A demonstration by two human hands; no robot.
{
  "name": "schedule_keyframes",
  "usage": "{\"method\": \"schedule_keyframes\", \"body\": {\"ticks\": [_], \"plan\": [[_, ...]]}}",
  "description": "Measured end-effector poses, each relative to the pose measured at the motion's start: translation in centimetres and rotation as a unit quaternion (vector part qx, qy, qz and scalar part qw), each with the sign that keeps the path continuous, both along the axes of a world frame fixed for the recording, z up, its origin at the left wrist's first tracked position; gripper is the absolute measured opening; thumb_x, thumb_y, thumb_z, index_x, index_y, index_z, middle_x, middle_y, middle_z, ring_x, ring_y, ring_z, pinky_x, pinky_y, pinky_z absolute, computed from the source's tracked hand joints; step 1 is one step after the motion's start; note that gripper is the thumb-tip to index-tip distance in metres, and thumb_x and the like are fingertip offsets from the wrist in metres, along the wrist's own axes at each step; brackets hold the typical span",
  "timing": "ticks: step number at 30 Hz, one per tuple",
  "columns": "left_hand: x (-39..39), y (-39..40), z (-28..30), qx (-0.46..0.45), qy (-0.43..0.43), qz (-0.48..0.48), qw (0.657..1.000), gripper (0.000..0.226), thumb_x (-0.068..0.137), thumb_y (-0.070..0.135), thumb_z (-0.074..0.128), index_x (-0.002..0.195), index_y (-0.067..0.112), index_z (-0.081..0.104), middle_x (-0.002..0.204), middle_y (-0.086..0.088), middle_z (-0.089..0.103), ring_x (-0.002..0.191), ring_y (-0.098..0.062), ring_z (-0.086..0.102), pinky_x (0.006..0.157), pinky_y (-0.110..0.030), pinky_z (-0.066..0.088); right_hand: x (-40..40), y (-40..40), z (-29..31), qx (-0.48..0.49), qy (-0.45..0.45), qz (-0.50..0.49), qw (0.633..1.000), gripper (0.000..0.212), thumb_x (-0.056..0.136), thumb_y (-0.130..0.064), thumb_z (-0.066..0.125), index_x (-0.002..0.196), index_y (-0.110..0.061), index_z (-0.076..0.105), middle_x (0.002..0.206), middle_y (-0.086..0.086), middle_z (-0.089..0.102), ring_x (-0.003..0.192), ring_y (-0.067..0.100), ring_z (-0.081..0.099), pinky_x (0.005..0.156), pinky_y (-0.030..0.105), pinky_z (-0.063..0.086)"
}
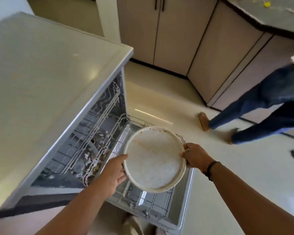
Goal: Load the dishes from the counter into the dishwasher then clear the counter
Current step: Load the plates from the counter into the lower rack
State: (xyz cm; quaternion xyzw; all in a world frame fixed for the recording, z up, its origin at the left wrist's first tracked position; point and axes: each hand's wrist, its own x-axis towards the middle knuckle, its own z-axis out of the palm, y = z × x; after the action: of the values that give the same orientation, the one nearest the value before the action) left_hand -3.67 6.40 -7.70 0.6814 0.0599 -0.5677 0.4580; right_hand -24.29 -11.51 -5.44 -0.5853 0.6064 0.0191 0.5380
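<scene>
Both hands out, left hand (115,172), right hand (194,156) gripping plate (154,160)

Bare forearms, black band (209,170) on the right wrist.

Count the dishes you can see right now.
1. A dirty white plate, held over the pulled-out lower rack by the left hand and right hand. More may sit hidden deeper in the dishwasher.

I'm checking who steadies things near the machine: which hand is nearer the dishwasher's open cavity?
Left. The left hand holds the plate on the side beside the dishwasher cavity; the right hand grips the far rim.
</scene>
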Motion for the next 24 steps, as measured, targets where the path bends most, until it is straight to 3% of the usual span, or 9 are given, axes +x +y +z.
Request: {"method": "schedule_keyframes", "body": {"ticks": [4,6,9,13,17,21,24], "plan": [[-0.9,-2.6,-6.9,0.056,0.069,-0.115,0.989,0.041,0.091,0.039,0.057,0.123,0.013,0.055,0.124,-0.01,0.057,0.104,-0.024,0.056,0.101,-0.038,0.038,-3.3,-0.8,-5.7,0.006,0.076,-0.032,0.997,0.019,0.085,-0.003,0.058,0.085,-0.021,0.063,0.092,0.013,0.069,0.081,0.029,0.067,0.075,0.043,0.059],[-1.3,-4.0,-9.9,0.084,0.078,-0.198,0.973,0.04,0.09,0.038,0.058,0.122,0.015,0.055,0.126,-0.01,0.058,0.106,-0.024,0.056,0.101,-0.037,0.038,-4.6,-1.3,-8.0,-0.017,0.109,-0.035,0.993,0.02,0.084,-0.006,0.058,0.081,-0.025,0.061,0.088,0.008,0.069,0.077,0.024,0.063,0.07,0.034,0.055],[-2.2,-6.5,-13.5,0.094,0.068,-0.301,0.947,0.038,0.081,0.032,0.065,0.114,0.018,0.056,0.121,-0.007,0.061,0.106,-0.022,0.058,0.087,-0.031,0.042,-6.3,-2.3,-11.2,-0.042,0.131,-0.05,0.989,0.017,0.086,-0.009,0.057,0.089,-0.025,0.062,0.091,0.006,0.07,0.076,0.022,0.059,0.059,0.025,0.041],[-3.4,-10.3,-19.3,0.09,0.033,-0.393,0.914,0.023,0.081,0.03,0.063,0.102,0.021,0.058,0.112,-0.003,0.064,0.107,-0.02,0.057,0.078,-0.025,0.041,-7.6,-6.0,-16.4,-0.104,0.151,-0.055,0.982,0.022,0.088,-0.01,0.057,0.107,-0.019,0.065,0.102,0.011,0.069,0.083,0.025,0.056,0.066,0.025,0.036],[-3.5,-12.9,-25.1,0.087,-0.07,-0.447,0.888,0.025,0.09,0.032,0.054,0.106,0.014,0.063,0.109,-0.009,0.066,0.101,-0.025,0.061,0.091,-0.033,0.047,-6.4,-11.4,-19.0,-0.216,0.169,-0.051,0.96,0.033,0.088,-0.008,0.052,0.117,-0.019,0.064,0.11,0.016,0.067,0.101,0.035,0.059,0.081,0.034,0.045],[-3.7,-12.8,-28.7,0.1,-0.127,-0.477,0.864,0.023,0.092,0.036,0.052,0.093,0.014,0.059,0.095,-0.007,0.063,0.087,-0.02,0.057,0.079,-0.029,0.043,-3.6,-16.1,-21.3,-0.309,0.144,0.0,0.94,0.028,0.089,-0.009,0.048,0.111,-0.017,0.063,0.1,0.018,0.066,0.092,0.038,0.059,0.073,0.035,0.043],[-3.2,-12.1,-30.0,0.13,-0.141,-0.534,0.823,0.026,0.092,0.042,0.051,0.103,0.02,0.057,0.102,0.001,0.061,0.097,-0.018,0.057,0.086,-0.029,0.045,-1.4,-19.2,-22.0,-0.353,0.137,0.056,0.924,0.027,0.092,-0.009,0.048,0.115,-0.013,0.062,0.103,0.016,0.067,0.092,0.037,0.058,0.069,0.031,0.038]]}}
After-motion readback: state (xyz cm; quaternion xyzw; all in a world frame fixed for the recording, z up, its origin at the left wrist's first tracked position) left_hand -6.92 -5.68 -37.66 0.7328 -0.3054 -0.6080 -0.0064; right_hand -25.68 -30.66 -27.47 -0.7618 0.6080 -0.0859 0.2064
